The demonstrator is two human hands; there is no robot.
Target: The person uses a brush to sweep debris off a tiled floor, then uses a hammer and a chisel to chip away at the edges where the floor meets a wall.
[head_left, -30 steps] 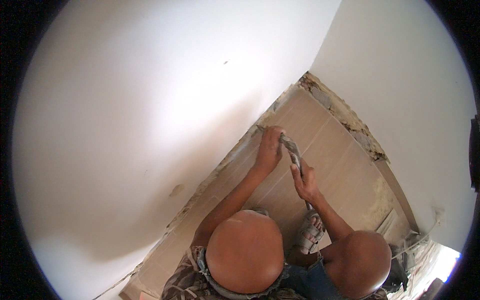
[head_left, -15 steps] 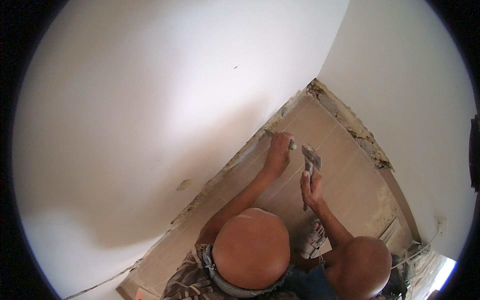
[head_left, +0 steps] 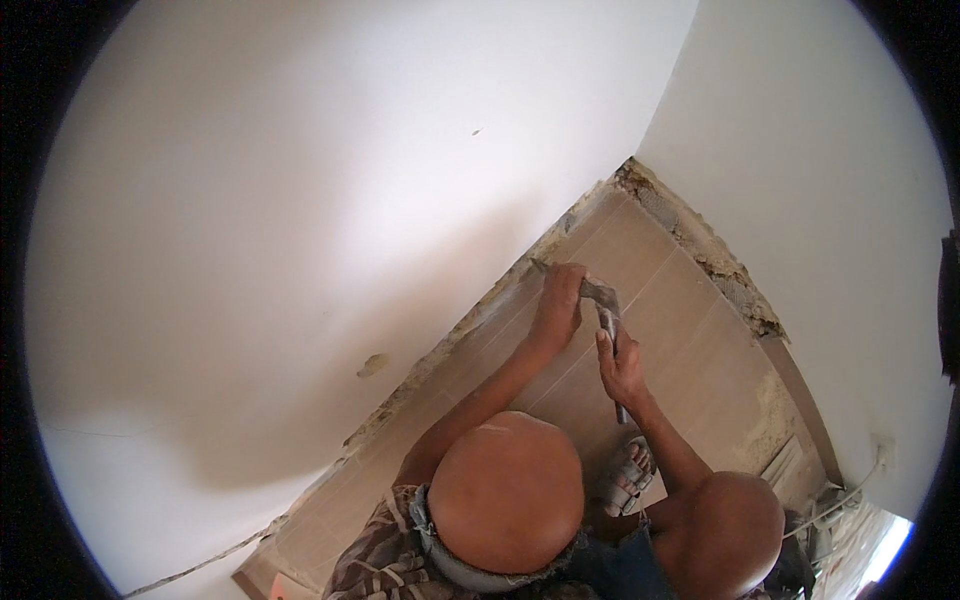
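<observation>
The left hand (head_left: 560, 305) wraps around a chisel (head_left: 541, 266), which points to the broken lower edge of the white wall (head_left: 330, 200). Right of the chisel, the right hand (head_left: 623, 372) grips a hammer (head_left: 601, 294), its head at the chisel's rear end. Tiled floor (head_left: 680, 340) lies beneath the chisel.

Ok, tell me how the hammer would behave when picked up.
The hammer is probably heavy at one end, as its thick head outweighs the slim handle by look. It should feel stiff: the handle runs straight through the right hand. The handle may be slightly slippery, given its glint.
</observation>
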